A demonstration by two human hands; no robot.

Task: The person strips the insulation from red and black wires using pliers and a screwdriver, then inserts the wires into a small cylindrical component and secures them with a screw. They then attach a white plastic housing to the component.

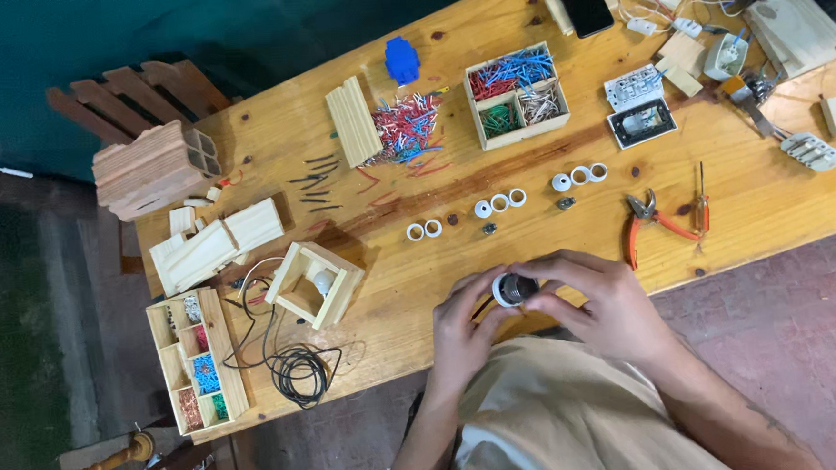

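Lamp socket (513, 288) is the small white-and-dark round part I hold between both hands over the near edge of the wooden surface (759, 198). Working down in size: the surface itself spans the whole view, pale pine with knots. On it, at the far left, lies a ribbed wooden block (148, 168), and near it a small open wooden frame with a bulb inside (318, 283). A divided wooden box (516, 94) holds red, blue and green wire pieces, with a loose heap of red and blue wire bits (410, 126) just beside it. Black cable (296, 370) coils near the front-left corner. Red-handled pliers (654, 218) lie well to the right of my hands. White rings (499, 203) sit in small groups just beyond the socket. My left hand (466, 323) grips the socket's side; my right hand (598, 302) closes on it from the other side.
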